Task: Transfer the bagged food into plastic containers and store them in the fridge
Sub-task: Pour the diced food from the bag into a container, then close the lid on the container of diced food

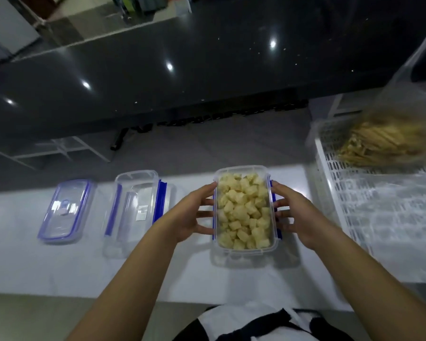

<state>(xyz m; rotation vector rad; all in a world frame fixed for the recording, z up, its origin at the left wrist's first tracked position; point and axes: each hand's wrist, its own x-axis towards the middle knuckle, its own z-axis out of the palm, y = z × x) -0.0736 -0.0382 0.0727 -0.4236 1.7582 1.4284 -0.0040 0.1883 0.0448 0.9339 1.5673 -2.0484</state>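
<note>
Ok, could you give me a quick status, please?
Left hand and right hand press filled container sides. Lid on. Nothing blocking.

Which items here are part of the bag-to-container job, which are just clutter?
Job:
filled container, lid on, held between left hand and right hand
empty container
loose lid
bag of food sticks in white basket

Lying about:
dark object on floor
black counter
</note>
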